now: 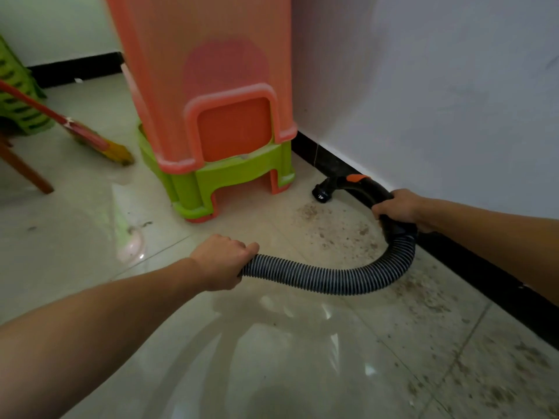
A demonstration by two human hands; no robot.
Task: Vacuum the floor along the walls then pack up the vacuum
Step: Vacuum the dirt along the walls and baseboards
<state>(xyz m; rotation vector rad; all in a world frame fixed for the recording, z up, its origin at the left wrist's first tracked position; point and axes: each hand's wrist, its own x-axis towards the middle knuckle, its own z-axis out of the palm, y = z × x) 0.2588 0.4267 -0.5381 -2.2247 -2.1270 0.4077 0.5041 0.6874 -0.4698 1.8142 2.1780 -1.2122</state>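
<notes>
My right hand (396, 208) grips the black curved vacuum handle (360, 187), which carries an orange button on top. Its open nozzle (322, 193) points down at the pale tiled floor beside the black baseboard (329, 163). A ribbed grey hose (332, 278) loops from the handle down and leftward. My left hand (225, 261) holds the hose's other visible end. Brown dust and crumbs (338, 228) lie scattered on the tiles along the wall, under the hose loop. The vacuum's body is out of view.
A stack of orange and green plastic stools (211, 116) stands against the wall just left of the nozzle. A red-handled broom (87, 137) lies on the floor at left, near green stools (15, 95) and a wooden leg (27, 172). White wall at right.
</notes>
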